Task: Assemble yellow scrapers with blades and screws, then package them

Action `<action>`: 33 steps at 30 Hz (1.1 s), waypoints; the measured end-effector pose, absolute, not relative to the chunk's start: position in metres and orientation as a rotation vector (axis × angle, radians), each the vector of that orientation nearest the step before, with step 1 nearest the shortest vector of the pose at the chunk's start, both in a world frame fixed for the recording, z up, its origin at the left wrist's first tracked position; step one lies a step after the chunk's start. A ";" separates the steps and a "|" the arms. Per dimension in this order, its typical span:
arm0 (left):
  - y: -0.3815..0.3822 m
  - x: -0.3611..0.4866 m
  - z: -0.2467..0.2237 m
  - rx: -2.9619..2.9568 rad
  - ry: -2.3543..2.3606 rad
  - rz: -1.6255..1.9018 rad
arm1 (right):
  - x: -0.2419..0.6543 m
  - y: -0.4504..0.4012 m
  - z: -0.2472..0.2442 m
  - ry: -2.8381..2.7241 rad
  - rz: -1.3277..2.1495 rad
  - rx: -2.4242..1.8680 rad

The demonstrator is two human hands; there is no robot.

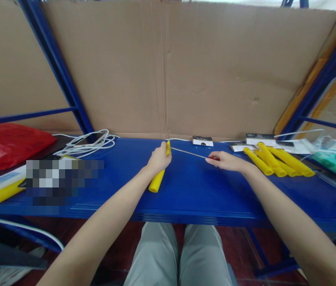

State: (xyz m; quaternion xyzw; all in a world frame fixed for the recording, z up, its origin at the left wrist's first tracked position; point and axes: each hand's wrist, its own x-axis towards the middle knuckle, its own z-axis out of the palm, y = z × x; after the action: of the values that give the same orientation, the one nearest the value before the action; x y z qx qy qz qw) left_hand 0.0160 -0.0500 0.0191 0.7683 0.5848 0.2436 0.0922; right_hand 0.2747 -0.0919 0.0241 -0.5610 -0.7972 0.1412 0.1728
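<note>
My left hand [159,158] is closed around a yellow tube [157,182], which slants across the blue tabletop with its near end below my fist. My right hand [221,160] grips the dark red handle of what looks like a long, thin screwdriver [190,152]. Its metal shaft points left and its far end reaches the upper part of the yellow tube, beside my left fingers. Whether the tip is inside the tube or only touching it, I cannot tell.
Several yellow tubes [275,162] lie piled at the right, near black-and-white cards [260,139]. A small card [202,141] is by the cardboard wall [168,71]. Coiled white cable [96,143], a red bag [16,145] and another yellow tube [2,193] are at the left.
</note>
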 end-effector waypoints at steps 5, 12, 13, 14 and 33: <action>-0.050 0.016 0.020 2.285 1.730 0.722 | 0.274 -0.092 0.023 -2.266 0.382 -1.636; -0.051 0.016 0.021 2.290 1.735 0.722 | 0.272 -0.092 0.019 -2.196 0.348 -1.618; -0.051 0.016 0.021 2.289 1.736 0.722 | 0.272 -0.093 0.020 -2.224 0.380 -1.607; -0.051 0.016 0.021 2.290 1.737 0.722 | 0.272 -0.093 0.021 -2.249 0.432 -1.606; -0.049 0.015 0.020 2.296 1.716 0.716 | 0.270 -0.094 0.022 -2.231 0.398 -1.660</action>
State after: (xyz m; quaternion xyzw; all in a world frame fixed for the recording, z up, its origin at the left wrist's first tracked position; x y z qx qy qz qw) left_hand 0.0151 -0.0492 0.0201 0.7737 0.5784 0.2412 0.0933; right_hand 0.2702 -0.0939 0.0224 -0.5829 -0.7831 0.1396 0.1656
